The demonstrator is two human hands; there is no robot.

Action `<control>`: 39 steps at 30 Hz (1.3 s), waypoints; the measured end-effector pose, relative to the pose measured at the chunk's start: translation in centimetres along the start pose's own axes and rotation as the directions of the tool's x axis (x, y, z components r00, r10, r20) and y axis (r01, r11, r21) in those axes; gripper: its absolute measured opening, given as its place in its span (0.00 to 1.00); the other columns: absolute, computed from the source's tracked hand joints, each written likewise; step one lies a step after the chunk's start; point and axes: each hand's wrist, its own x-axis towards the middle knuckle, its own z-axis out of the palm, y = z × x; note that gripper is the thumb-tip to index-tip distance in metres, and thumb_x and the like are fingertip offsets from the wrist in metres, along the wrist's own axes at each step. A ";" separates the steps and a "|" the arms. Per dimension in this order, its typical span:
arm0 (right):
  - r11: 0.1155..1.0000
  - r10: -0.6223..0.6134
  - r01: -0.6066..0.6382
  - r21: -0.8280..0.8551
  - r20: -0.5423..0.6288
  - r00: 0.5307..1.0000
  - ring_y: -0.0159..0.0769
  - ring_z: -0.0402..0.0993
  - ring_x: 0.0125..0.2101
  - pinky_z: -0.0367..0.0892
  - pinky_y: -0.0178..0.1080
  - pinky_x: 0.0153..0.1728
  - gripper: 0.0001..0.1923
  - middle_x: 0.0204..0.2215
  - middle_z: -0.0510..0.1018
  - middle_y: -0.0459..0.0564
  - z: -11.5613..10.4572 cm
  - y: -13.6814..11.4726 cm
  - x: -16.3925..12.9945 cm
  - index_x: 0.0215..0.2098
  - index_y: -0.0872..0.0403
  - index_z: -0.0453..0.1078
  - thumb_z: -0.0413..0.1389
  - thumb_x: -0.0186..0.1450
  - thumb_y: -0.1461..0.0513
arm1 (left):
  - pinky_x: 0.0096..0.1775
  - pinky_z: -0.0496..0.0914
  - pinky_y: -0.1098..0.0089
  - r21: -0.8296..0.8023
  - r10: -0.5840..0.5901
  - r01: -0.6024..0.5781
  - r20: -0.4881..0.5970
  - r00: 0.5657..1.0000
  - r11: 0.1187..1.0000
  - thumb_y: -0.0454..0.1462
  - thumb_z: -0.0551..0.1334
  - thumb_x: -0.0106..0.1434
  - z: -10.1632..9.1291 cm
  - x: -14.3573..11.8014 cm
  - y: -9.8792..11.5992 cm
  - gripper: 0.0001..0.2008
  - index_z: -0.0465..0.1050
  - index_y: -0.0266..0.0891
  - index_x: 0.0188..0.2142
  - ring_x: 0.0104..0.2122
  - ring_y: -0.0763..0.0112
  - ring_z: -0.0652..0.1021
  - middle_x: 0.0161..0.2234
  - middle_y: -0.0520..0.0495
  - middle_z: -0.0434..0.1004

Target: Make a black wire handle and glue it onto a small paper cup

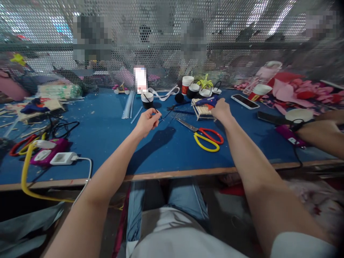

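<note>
My left hand is raised over the blue table, its fingers pinched on a thin black strip. Just behind it stands a black-and-white paper cup with a black strip rising from it. To the right, my right hand is closed around the handle of a blue hot glue gun, which rests on or just above a small rack of wooden sticks. Scissors with red and yellow handles lie between my arms, blades partly spread.
Clear glue sticks and white ribbon lie behind my left hand. Several paper cups stand at the back, before a perforated metal screen. A purple power strip is at left; a phone and another person's arm are at right.
</note>
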 end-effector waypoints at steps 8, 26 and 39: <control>0.911 0.041 -0.022 0.412 -0.036 0.999 0.46 0.73 0.30 0.69 0.48 0.32 0.17 0.30 0.75 0.59 -2.4 -2.8 -3.7 0.37 0.59 0.67 0.59 0.51 0.61 | 0.15 0.48 0.79 -0.029 -0.009 0.009 0.006 1.000 1.000 0.36 0.58 0.59 -0.2 0.2 0.0 0.06 0.61 0.38 0.28 0.11 0.85 0.57 0.11 0.60 0.58; 0.657 -0.513 0.116 0.745 0.329 0.793 0.29 0.64 0.14 0.64 0.33 0.15 0.12 0.14 0.69 0.44 -2.8 -8.3 -11.7 0.30 0.56 0.68 0.57 0.56 0.54 | 0.15 0.47 0.79 -0.002 -0.051 0.051 -0.072 0.996 0.999 0.33 0.57 0.59 -0.7 0.8 -0.8 0.05 0.61 0.38 0.27 0.12 0.85 0.58 0.12 0.60 0.58; 0.722 -0.497 0.165 0.672 0.338 0.799 0.30 0.63 0.12 0.63 0.35 0.14 0.12 0.12 0.68 0.44 -2.4 -8.5 -12.1 0.26 0.54 0.66 0.56 0.57 0.53 | 0.15 0.48 0.78 0.006 -0.011 0.011 -0.042 0.999 1.000 0.35 0.58 0.58 -0.9 1.0 -1.5 0.05 0.62 0.39 0.28 0.11 0.84 0.58 0.13 0.59 0.58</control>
